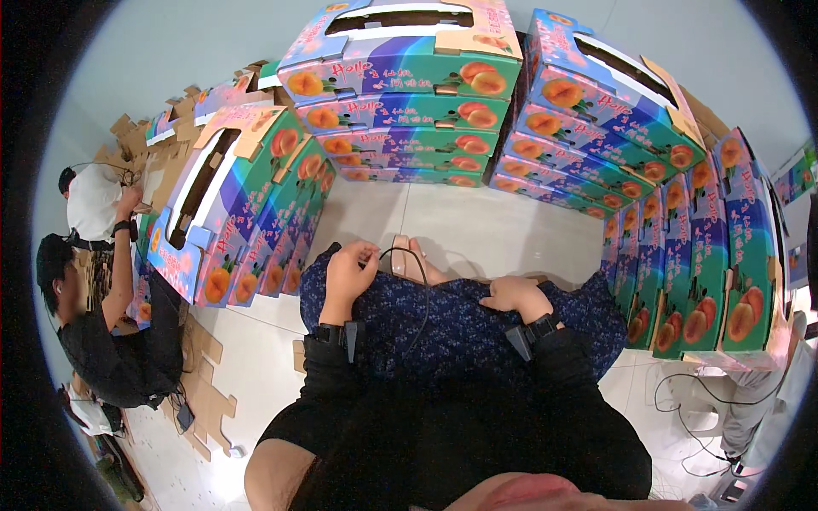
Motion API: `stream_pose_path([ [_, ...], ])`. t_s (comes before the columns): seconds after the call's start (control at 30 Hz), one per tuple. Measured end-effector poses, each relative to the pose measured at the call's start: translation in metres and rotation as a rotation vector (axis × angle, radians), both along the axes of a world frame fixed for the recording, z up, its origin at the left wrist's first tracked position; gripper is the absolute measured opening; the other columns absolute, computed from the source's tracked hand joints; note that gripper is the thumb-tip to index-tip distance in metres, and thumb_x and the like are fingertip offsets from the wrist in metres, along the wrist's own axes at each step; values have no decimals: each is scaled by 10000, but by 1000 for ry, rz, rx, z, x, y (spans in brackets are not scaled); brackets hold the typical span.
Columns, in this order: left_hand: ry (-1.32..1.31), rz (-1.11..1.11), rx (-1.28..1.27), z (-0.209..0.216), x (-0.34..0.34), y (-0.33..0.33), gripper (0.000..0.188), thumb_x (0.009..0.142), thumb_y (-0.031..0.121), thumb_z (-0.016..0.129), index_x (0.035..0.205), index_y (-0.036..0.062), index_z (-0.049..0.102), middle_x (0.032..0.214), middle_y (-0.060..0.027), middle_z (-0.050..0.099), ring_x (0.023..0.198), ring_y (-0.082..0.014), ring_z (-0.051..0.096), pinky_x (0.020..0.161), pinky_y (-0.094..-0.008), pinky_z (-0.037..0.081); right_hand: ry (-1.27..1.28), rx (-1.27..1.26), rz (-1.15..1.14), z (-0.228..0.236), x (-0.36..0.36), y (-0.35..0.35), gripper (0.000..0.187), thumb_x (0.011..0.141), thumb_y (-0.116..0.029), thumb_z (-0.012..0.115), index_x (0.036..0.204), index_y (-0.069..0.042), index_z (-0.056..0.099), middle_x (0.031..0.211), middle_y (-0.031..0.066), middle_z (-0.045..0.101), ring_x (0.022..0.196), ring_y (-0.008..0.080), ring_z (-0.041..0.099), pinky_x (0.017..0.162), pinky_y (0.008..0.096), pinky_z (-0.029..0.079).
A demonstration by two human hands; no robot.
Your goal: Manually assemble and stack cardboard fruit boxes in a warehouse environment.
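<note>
My left hand [348,274] is raised over my lap, its thumb and fingertips pinched together. A thin black cable [427,302] loops from those fingertips to the right and drops over my dark blue floral skirt [460,328]. My right hand [521,295] rests on the skirt with its fingers curled; whether anything is inside them is hidden. Each wrist wears a black band with a small dark device. Beyond my knees, my feet [411,255] show on the pale tiled floor [443,217].
Stacks of colourful fruit-printed carton boxes stand ahead [409,81], ahead right [596,119], at left [226,204] and at right [707,247]. Flat cardboard [200,387] lies on the left floor. A person in black [119,353] sits there. Cables [703,426] lie at the right.
</note>
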State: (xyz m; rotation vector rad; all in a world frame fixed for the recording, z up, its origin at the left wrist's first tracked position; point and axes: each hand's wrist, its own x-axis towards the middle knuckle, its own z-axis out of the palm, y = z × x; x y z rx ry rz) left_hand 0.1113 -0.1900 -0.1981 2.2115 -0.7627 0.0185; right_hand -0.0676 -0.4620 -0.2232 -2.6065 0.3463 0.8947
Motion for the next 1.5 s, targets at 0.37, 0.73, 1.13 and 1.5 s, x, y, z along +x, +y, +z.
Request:
stream_pose_path([
  [0.37, 18, 3, 2, 9, -3, -7, 132, 753, 131, 647, 851, 46, 671, 759, -114, 655, 697, -236, 644, 638, -316, 502, -31, 13, 15, -5, 0, -3, 442, 775, -464, 598, 868, -41, 688, 848, 181, 655, 819, 364, 613, 726, 457, 470],
  [0.73, 40, 1, -39, 1, 5, -2, 140, 761, 147, 650, 855, 43, 662, 754, -118, 645, 700, -230, 641, 645, -309, 500, -680, 0, -137, 54, 11, -12, 230, 762, -253, 648, 913, -81, 617, 892, 132, 628, 844, 344, 593, 738, 432, 477],
  [1.13, 102, -59, -57, 2, 9, 1, 153, 763, 170, 626, 848, 49, 665, 784, -135, 654, 728, -265, 650, 653, -341, 507, -1351, -834, -242, 199, 16, -138, 770, 726, -418, 715, 1358, -108, 402, 1410, 282, 286, 1305, 439, 269, 1053, 530, 241],
  [1.5, 180, -44, -29, -2, 13, 0, 169, 805, 182, 624, 882, 37, 663, 779, -125, 668, 750, -227, 662, 670, -317, 501, -1127, -911, -690, 197, -10, -256, 827, 771, -697, 493, 1377, -145, 390, 1462, 145, 290, 1374, 314, 215, 1040, 650, 115],
])
